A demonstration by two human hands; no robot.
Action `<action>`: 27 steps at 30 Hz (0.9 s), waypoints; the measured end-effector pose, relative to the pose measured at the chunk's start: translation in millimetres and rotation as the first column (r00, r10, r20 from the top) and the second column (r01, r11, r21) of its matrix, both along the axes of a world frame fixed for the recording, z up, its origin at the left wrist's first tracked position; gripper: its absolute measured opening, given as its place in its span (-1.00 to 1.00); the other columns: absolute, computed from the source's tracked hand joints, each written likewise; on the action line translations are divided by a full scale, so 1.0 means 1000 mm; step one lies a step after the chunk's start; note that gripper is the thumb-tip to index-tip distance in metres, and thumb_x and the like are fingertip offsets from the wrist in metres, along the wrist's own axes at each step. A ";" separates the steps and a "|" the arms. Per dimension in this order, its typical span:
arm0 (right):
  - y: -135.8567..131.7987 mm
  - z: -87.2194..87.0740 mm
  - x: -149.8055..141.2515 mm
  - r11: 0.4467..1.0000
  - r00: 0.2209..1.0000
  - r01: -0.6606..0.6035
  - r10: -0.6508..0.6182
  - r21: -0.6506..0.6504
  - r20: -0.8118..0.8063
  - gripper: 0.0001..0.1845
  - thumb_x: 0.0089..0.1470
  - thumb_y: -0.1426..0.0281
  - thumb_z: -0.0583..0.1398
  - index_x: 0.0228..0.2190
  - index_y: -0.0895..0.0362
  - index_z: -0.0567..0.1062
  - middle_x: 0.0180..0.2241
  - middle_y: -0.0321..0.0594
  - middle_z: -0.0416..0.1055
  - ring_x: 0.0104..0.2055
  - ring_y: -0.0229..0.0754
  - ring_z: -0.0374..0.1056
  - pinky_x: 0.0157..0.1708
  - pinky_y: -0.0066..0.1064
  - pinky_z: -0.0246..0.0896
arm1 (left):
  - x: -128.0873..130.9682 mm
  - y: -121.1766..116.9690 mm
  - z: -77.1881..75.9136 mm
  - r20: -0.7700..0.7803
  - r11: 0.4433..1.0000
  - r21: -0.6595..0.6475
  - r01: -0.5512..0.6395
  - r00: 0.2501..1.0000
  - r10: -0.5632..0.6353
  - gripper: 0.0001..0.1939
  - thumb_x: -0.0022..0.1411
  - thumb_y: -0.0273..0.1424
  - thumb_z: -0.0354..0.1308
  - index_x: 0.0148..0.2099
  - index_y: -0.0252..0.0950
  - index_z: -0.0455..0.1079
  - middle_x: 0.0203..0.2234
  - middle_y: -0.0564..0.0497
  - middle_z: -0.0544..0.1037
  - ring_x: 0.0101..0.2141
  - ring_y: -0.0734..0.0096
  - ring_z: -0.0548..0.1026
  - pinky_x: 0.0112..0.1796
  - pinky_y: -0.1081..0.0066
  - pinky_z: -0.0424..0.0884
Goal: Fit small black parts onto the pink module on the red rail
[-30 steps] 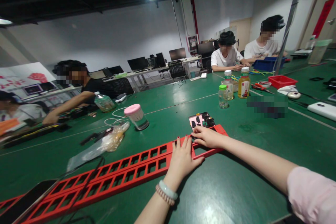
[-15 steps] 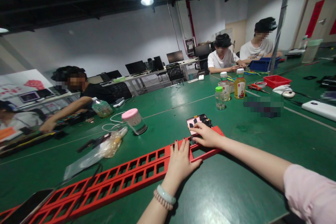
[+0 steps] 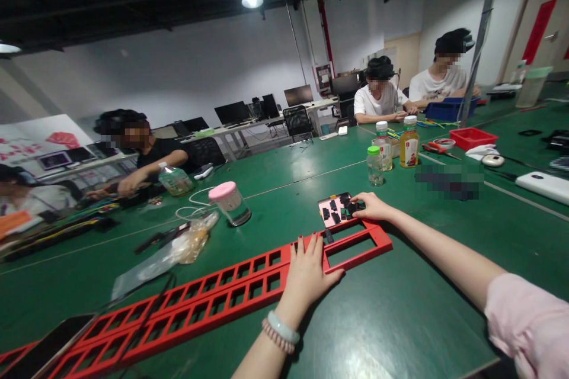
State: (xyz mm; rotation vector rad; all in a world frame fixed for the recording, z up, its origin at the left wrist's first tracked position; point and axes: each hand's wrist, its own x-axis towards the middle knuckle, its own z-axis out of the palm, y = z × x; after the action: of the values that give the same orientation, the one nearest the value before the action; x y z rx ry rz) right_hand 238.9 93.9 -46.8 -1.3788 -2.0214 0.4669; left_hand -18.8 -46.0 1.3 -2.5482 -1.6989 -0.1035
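My left hand (image 3: 306,269) lies flat, fingers spread, on a long red slotted frame (image 3: 262,298) that stretches toward the lower left. Past the frame's far edge is a shallow pink-lined tray (image 3: 329,227) with several small black parts (image 3: 335,218). My right hand (image 3: 372,208) reaches to the tray's right end, thumb and fingers closing round a small black part in the pile there; its exact shape is hidden. Another small black piece (image 3: 328,236) sits at the frame's upper edge, near my left fingertips.
A phone (image 3: 56,340) rests across the frame's near left end. A pink-lidded jar (image 3: 231,206) and a clear plastic bag (image 3: 155,267) lie beyond it. Bottles (image 3: 409,145) and a red tray (image 3: 473,138) stand farther right. Co-workers (image 3: 381,95) sit around the green table.
My right hand has moved right, from the tray's near left side to the black parts at its right end, uncovering the frame's end opening. My left hand has stayed put.
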 end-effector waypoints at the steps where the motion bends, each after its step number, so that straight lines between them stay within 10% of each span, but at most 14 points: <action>1: 0.001 -0.001 0.000 1.000 1.000 -0.005 0.005 0.001 -0.007 -0.55 -0.20 0.31 0.32 -0.18 0.15 0.52 -0.12 -0.10 0.44 -0.03 -0.02 0.29 0.01 -0.15 0.12 | 0.000 0.000 0.000 0.002 1.000 -0.001 -0.001 1.000 0.001 -0.08 0.05 0.13 -0.02 0.27 -0.42 0.07 0.22 -0.21 0.12 0.20 -0.31 -0.03 0.14 -0.12 -0.08; 27: -0.013 0.015 -0.006 0.998 0.977 0.046 -0.035 0.045 -0.212 -0.66 -0.29 0.36 0.26 -0.36 0.16 0.39 -0.35 -0.28 0.43 -0.31 -0.19 0.33 -0.29 -0.38 0.22 | 0.002 -0.001 0.003 -0.008 1.000 -0.001 -0.005 1.000 0.005 -0.09 0.06 0.13 -0.02 0.27 -0.40 0.07 0.22 -0.19 0.13 0.19 -0.29 0.00 0.14 -0.12 -0.07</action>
State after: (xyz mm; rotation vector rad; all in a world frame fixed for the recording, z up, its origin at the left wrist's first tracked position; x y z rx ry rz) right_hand 232.5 80.9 -31.5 -1.2805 -1.8179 0.5187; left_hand -17.3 -47.2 4.2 -2.5410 -1.7030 -0.0927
